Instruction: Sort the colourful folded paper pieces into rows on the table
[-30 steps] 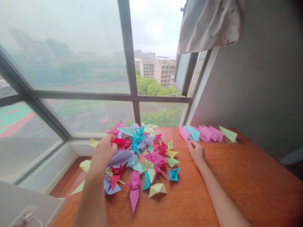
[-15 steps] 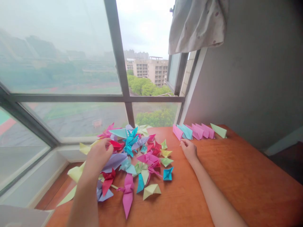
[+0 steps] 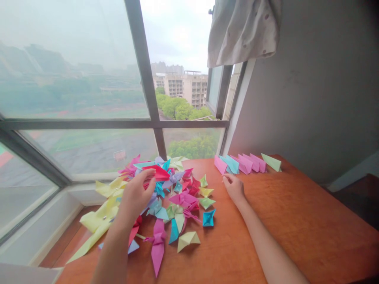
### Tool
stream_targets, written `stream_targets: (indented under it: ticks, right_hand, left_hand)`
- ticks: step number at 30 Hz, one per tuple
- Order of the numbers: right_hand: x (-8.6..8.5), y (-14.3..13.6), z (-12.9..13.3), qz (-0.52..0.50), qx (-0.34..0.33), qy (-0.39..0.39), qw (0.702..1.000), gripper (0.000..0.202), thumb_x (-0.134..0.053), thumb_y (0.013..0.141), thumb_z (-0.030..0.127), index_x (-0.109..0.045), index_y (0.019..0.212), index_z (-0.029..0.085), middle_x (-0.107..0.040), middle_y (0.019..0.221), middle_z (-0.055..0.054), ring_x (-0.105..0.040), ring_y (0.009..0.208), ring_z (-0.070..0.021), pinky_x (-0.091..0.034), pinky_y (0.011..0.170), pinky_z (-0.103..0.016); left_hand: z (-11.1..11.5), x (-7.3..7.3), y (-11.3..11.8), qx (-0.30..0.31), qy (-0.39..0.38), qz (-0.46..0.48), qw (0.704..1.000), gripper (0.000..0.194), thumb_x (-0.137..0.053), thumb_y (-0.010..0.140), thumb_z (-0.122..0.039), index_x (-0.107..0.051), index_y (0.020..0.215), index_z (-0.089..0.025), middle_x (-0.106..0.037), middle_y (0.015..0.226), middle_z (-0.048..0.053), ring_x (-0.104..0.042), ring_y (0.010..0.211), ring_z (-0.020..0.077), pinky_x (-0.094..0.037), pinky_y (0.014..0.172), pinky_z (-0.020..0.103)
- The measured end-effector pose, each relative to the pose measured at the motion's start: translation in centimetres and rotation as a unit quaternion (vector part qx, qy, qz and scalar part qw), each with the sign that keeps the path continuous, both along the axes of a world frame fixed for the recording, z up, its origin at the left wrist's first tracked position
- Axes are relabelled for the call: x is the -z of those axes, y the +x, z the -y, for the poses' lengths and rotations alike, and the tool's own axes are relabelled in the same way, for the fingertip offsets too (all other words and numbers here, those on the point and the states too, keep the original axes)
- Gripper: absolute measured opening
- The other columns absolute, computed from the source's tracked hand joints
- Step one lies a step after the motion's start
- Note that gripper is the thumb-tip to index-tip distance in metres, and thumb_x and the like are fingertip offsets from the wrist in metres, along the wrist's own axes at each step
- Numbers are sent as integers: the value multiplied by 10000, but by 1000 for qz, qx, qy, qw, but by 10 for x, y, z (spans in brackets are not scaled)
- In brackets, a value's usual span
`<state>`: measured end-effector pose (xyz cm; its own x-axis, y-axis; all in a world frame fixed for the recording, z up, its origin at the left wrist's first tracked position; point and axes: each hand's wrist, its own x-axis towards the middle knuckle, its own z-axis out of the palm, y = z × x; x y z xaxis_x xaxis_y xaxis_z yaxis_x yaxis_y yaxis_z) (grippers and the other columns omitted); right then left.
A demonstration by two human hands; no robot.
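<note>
My left hand (image 3: 138,191) is closed over the heap of origami, with its fingers around a red folded paper (image 3: 160,174) that points to the right. Under and about it lie a blue origami piece (image 3: 160,190), a magenta one (image 3: 184,199) and yellow ones (image 3: 102,213). My right hand (image 3: 234,188) rests on the table with its fingers curled together, and nothing shows in them. Just beyond its fingertips stands a pink folded paper (image 3: 220,164), the nearest of a row with a light blue one (image 3: 229,163) beside it.
The brown wooden table (image 3: 284,221) reaches to the window frame (image 3: 118,124). Along its back edge the row ends with a pale green folded paper (image 3: 271,162). A small blue square-shaped piece (image 3: 209,217) lies at the heap's right edge. A curtain (image 3: 242,33) hangs above.
My left hand has moved right and lifted the red folded paper over the heap, uncovering yellow pieces on the left. My right hand has stayed by the pink paper. The view has shifted slightly.
</note>
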<state>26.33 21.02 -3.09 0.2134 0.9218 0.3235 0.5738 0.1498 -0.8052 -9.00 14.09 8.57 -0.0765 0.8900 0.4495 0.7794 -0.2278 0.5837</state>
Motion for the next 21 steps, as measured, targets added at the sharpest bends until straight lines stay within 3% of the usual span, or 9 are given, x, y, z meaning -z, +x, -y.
stream_targets:
  ticks: [3,6,9,14,18,21]
  right_hand:
    - [-6,-5,4,2,-10,9,1000,318,-495,836,414,-717,881,191,-735,763,-54,-676,726,-219,-505,703,-314]
    - [-15,-12,11,-3,-32,33,999,321,-498,865,408,-714,920,177,-740,852,-71,-676,761,-211,-517,710,-309]
    - [-29,-24,24,3,-76,99,992,286,-500,905,379,-705,933,181,-729,895,-71,-658,755,-187,-513,681,-290]
    - [-49,-50,51,72,-155,234,957,162,-567,919,293,-678,991,200,-661,757,-26,-582,650,-140,-479,643,-260]
    - [-51,-68,61,180,-183,272,927,220,-612,900,271,-662,1100,193,-672,817,-51,-617,769,-173,-477,730,-278]
    - [-45,-72,59,232,-169,269,919,187,-564,914,213,-676,1063,193,-675,819,-51,-618,790,-178,-453,734,-273]
  left_hand:
    - [4,3,24,67,19,55,996,298,-527,879,-314,-637,1113,-165,-725,1098,95,-701,987,223,-555,902,356]
    - [9,5,46,119,33,47,991,274,-532,891,-270,-632,1127,-175,-716,1110,94,-693,1004,224,-551,910,364]
    - [13,7,61,162,41,13,986,272,-518,901,-211,-615,1154,-190,-698,1139,91,-683,1016,216,-547,908,355]
    - [21,8,80,195,27,-33,980,314,-494,909,-152,-573,1208,-207,-651,1218,96,-621,1131,224,-512,967,374]
    - [27,12,94,226,5,-53,973,371,-483,896,-114,-551,1246,-216,-616,1278,96,-588,1184,227,-499,993,380]
    - [30,14,100,241,-2,-58,969,369,-480,903,-116,-539,1253,-220,-603,1292,93,-580,1186,224,-492,1002,385]
